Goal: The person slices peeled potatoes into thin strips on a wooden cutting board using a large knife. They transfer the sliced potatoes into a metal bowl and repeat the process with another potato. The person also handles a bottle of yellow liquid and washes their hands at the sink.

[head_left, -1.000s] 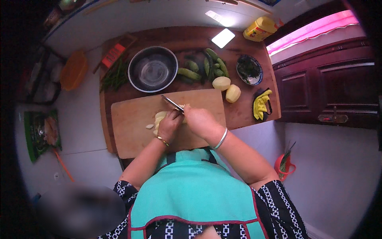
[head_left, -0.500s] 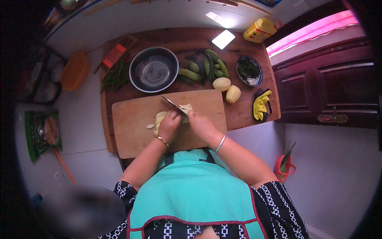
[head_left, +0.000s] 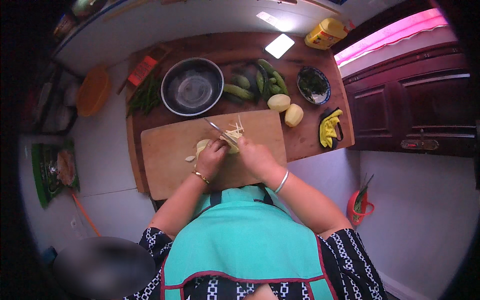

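Observation:
My right hand (head_left: 256, 157) is closed round the handle of a kitchen knife (head_left: 216, 126), whose blade slants up to the left over the wooden cutting board (head_left: 170, 170). With bent fingers my left hand (head_left: 212, 156) presses down on pale potato slices (head_left: 201, 145), close beside the blade. Thin potato strips (head_left: 234, 133) lie in a small loose heap on the knife's far side. One small pale piece (head_left: 190, 158) rests apart, left of the slices. Two whole peeled potatoes (head_left: 279, 102) sit just past the board's far right corner.
Behind the board stand a metal basin (head_left: 193, 87), green beans (head_left: 145, 97) and several green cucumber-like vegetables (head_left: 239, 91). Farther right are a patterned bowl of greens (head_left: 313, 86), a yellow-and-black cloth item (head_left: 330, 130), a white rectangular object (head_left: 280, 46) and a yellow jug (head_left: 326, 34).
More potato strips now lie spread beyond the blade. The knife and my right hand have shifted slightly right; my left hand still presses the slices.

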`<state>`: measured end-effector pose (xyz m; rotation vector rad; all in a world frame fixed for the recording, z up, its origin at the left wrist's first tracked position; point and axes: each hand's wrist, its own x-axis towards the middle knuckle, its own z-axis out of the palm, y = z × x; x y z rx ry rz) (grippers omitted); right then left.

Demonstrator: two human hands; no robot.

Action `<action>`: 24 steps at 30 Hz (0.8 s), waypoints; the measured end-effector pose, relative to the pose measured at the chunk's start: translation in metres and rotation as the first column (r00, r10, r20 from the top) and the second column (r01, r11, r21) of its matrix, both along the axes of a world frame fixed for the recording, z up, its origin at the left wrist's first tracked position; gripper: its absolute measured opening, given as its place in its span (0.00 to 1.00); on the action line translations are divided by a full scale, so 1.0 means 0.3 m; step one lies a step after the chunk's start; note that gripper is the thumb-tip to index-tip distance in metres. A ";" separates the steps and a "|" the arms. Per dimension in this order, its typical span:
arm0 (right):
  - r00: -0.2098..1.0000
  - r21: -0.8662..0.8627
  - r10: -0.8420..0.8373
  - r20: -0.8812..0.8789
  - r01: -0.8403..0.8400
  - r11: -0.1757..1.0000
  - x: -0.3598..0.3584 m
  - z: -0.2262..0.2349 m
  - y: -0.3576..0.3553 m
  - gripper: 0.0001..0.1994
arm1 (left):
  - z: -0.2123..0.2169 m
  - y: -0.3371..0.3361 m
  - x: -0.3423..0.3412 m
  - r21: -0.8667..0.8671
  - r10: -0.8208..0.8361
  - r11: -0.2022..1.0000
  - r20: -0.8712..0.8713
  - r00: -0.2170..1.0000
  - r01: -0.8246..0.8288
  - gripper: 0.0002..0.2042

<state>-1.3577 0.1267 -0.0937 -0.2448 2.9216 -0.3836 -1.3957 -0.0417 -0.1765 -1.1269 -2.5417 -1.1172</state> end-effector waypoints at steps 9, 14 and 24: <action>1.000 0.030 -0.003 0.008 0.002 1.000 0.040 -0.038 0.004 0.06 | 0.033 0.009 0.008 -0.023 0.007 1.000 -0.035 0.999 -0.008 0.09; 0.998 -0.083 -0.053 -0.021 0.051 0.995 0.032 -0.025 0.005 0.06 | 0.014 0.002 0.015 -0.026 0.011 1.000 -0.004 1.000 -0.011 0.09; 0.999 -0.072 -0.037 0.004 0.037 0.997 0.042 -0.090 0.009 0.06 | 0.009 0.000 0.015 -0.003 -0.017 1.000 -0.031 0.999 0.017 0.09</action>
